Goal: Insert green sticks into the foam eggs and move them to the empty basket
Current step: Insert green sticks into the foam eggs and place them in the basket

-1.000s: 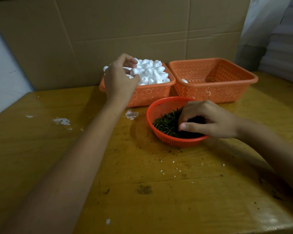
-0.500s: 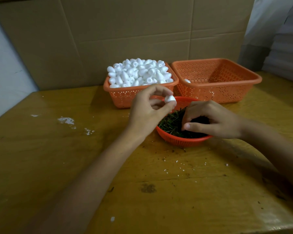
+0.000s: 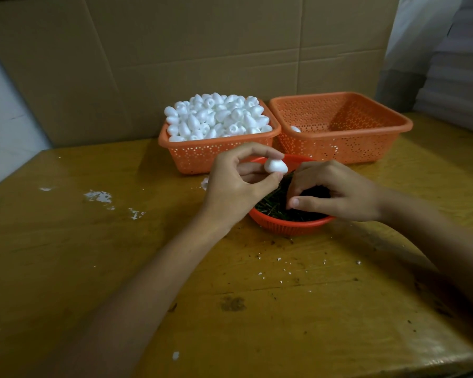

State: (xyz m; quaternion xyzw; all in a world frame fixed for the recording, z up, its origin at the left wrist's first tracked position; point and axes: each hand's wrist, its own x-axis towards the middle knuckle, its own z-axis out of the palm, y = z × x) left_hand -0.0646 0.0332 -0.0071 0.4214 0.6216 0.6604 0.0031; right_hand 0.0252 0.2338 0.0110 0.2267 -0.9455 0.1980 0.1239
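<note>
My left hand (image 3: 238, 184) pinches a white foam egg (image 3: 275, 166) between thumb and forefinger, held just above the left rim of a round red basket (image 3: 290, 223) full of green sticks (image 3: 273, 204). My right hand (image 3: 336, 190) reaches into that basket with curled fingers down among the sticks; whether it holds one is hidden. Behind stands an orange basket (image 3: 202, 156) heaped with foam eggs (image 3: 219, 115). To its right is a second orange basket (image 3: 366, 148) with one egg (image 3: 295, 129) visible inside.
Everything sits on a worn yellow wooden table (image 3: 93, 268) with white foam crumbs (image 3: 99, 197) at the left and specks in front of the round basket. A cardboard sheet (image 3: 202, 50) stands behind the baskets.
My left hand took an egg from the heaped basket and brought it down and right to the round basket. My right hand stayed in the sticks.
</note>
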